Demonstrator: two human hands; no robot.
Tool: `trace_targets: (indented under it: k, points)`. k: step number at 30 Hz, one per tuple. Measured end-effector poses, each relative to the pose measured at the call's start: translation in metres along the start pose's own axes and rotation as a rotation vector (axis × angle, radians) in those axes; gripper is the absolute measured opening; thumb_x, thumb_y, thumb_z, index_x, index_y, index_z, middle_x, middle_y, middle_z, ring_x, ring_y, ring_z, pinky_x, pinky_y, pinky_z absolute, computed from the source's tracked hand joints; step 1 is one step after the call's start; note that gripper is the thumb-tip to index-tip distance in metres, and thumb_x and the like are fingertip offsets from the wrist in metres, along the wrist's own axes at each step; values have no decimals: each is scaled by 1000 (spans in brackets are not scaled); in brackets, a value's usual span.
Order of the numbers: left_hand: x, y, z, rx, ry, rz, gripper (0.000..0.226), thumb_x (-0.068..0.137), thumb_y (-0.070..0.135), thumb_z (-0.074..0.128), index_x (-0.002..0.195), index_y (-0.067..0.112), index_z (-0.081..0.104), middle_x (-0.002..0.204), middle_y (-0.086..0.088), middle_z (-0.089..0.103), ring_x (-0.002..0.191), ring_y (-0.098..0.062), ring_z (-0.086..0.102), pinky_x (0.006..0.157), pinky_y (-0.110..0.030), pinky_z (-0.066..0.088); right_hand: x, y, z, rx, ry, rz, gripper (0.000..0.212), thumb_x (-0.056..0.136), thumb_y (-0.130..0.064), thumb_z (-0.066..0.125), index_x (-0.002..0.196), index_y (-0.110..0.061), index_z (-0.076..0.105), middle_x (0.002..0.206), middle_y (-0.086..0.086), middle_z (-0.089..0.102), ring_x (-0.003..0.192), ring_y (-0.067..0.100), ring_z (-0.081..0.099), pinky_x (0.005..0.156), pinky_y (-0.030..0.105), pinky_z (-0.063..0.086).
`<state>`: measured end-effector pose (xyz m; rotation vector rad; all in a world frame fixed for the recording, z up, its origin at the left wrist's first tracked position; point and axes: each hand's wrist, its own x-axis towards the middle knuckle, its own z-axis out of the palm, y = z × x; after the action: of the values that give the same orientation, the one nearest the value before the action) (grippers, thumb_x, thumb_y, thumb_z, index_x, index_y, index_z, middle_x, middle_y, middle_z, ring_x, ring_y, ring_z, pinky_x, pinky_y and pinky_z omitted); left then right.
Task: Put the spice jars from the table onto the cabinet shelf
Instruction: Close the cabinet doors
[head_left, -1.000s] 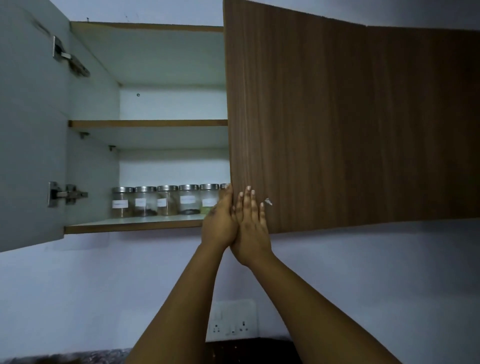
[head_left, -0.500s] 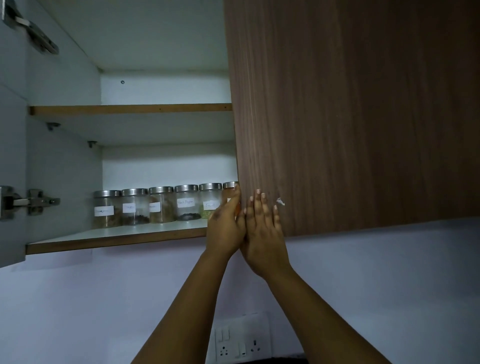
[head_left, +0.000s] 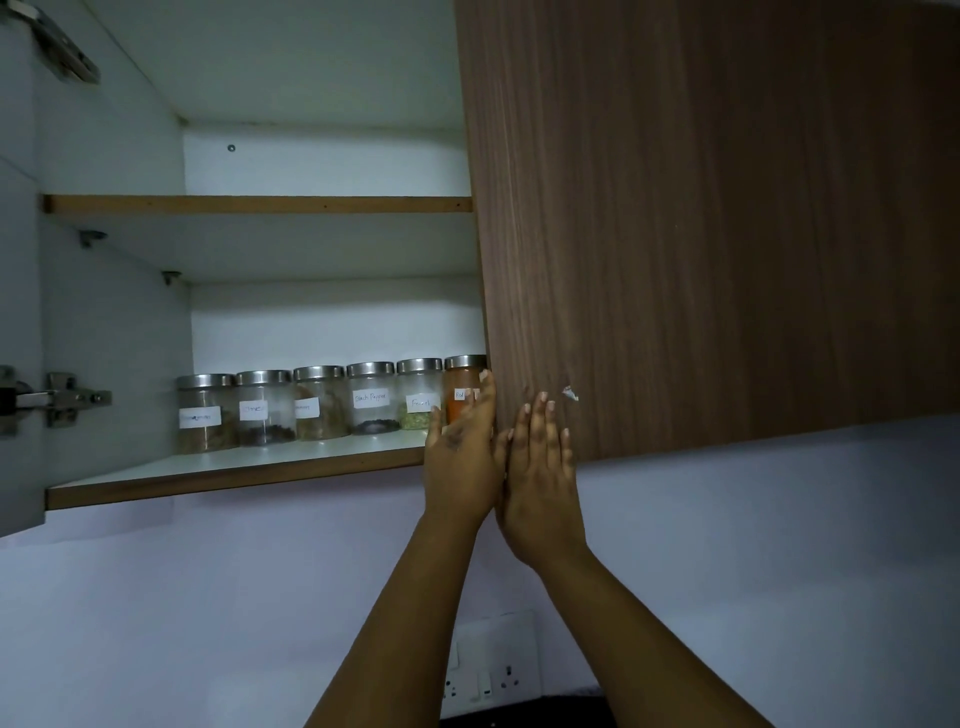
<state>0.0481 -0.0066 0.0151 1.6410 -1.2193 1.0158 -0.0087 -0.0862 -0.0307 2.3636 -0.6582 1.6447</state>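
Door (head_left: 727, 208): brown wood-grain, closed over the right half of the cabinet; small pale chip near its lower left.
Cabinet (head_left: 119, 312): left half open, pale inside, two shelves; hinge (head_left: 62, 397) on the left wall.
Wall (head_left: 208, 597): pale, below the cabinet; socket plate (head_left: 493, 670) low, between the forearms.
Lower shelf (head_left: 234, 475): wood-edged, carried the jars.
Jars (head_left: 319, 402): six in a row along the back of the lower shelf, clear, steel lids, white labels; the rightmost held orange powder, partly hidden by the door edge.
Right hand (head_left: 540, 467): fingers straight, flat against the door's lower left corner.
Left hand (head_left: 460, 452): fingers straight, at the door's edge, in front of the orange jar; whether it touched the jar, cannot tell.
Hands: side by side, touching.
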Motion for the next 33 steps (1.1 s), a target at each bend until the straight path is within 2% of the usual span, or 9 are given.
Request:
trace_targets:
  k: [3,5,8,10,16,21,28,31,33]
  points:
    - [-30,-3,6,112,48,30,58,95,26,48,149,13,32,148,-5,45,140,-22,37,116,-51,19,-24,2,2,-44,-99,-9,72,91,-30,29,151,4,8,159,24,3,149,32,0,119,41,-1]
    - [-56,-4,6,185,59,48,59,93,26,44,147,9,32,149,-7,44,139,-25,38,112,-57,24,-39,1,-2,-34,-173,-5,72,94,-31,28,152,1,0,160,21,-5,149,30,-7,120,40,-3]
    - [-88,-3,-6,194,51,-12,71,87,15,65,147,6,29,148,-11,43,136,-31,42,109,-56,27,-54,-4,-24,44,-333,7,73,102,-34,30,147,-6,-21,155,10,-29,145,21,-25,121,38,-9]
    - [-102,2,-26,188,49,-76,75,83,14,72,146,4,34,148,-13,43,135,-31,43,108,-54,27,-66,-14,-46,63,-355,18,74,103,-32,32,147,-7,-21,153,6,-33,144,18,-26,121,37,-8]
    - [-140,42,-129,134,121,-154,66,93,20,60,150,6,30,153,-10,36,141,-28,34,115,-45,15,-107,-67,-121,132,-337,49,73,103,-35,32,153,-9,-14,155,4,-29,147,18,-21,117,34,-11]
    - [-193,85,-235,90,205,-198,63,95,20,56,150,8,28,153,-8,34,143,-24,29,117,-42,14,-151,-138,-203,192,-295,13,72,103,-39,30,152,-10,-13,155,4,-29,146,17,-22,119,33,-11]
    - [-233,101,-371,186,274,-204,60,96,18,55,150,7,31,153,-10,35,143,-27,31,117,-43,15,-182,-254,-292,274,-205,-72,72,97,-47,21,156,-16,-6,161,1,-20,147,15,-21,120,38,-9]
    - [-240,95,-427,243,353,-220,57,96,18,47,149,7,31,154,-11,34,144,-27,29,118,-44,16,-183,-306,-317,346,-173,-127,71,99,-46,25,156,-17,-5,162,-1,-16,148,13,-19,120,37,-8]
    - [-240,88,-462,329,408,-207,59,93,9,49,149,6,30,155,-13,31,146,-28,23,118,-47,17,-180,-337,-329,375,-150,-176,70,101,-46,27,156,-18,-4,162,-1,-15,149,13,-16,121,37,-7]
